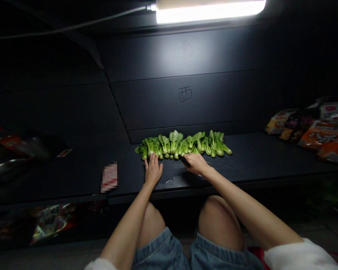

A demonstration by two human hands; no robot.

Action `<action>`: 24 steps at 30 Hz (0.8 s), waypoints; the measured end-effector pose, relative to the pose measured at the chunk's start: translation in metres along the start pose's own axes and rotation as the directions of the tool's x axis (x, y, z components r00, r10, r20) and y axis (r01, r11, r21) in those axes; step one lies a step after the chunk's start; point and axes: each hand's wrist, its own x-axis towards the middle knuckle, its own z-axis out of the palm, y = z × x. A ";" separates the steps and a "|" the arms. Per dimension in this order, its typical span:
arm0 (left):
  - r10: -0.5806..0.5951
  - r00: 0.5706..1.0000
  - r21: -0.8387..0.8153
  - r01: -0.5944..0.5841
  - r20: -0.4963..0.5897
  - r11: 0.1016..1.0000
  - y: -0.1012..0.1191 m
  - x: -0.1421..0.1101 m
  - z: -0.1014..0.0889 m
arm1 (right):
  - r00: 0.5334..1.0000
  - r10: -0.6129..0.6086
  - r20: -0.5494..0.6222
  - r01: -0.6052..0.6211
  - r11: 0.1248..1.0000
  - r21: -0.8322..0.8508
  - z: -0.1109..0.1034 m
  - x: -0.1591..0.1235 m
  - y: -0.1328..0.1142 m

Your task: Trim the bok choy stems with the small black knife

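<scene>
A row of small green bok choy heads (183,144) lies along the back of a dark shelf (250,157), leaves pointing away from me. My left hand (153,170) rests flat with fingers stretched out, fingertips touching the stems at the left end of the row. My right hand (195,164) is closed around a dark, slim object (184,161) that I cannot make out, its tip close to the stems near the middle of the row.
Bagged snack packets (312,129) pile up on the shelf at the right. A small red-and-white tag (109,177) hangs at the shelf's front edge. More packets (49,221) sit on a lower shelf at left. A bright tube lamp (211,10) glows overhead.
</scene>
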 end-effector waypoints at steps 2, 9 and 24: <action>0.002 1.000 -0.001 -0.002 0.002 1.000 0.000 0.000 0.000 | 1.000 -0.012 -0.012 0.012 1.000 0.007 -0.001 0.002 -0.002; -0.003 1.000 0.001 0.003 0.006 1.000 0.000 -0.001 0.001 | 0.998 0.027 -0.063 -0.022 0.997 0.075 -0.005 0.010 -0.013; -0.012 1.000 -0.061 0.011 -0.017 0.998 -0.002 0.000 0.001 | 0.989 0.066 -0.132 -0.045 0.986 0.158 0.005 0.019 -0.015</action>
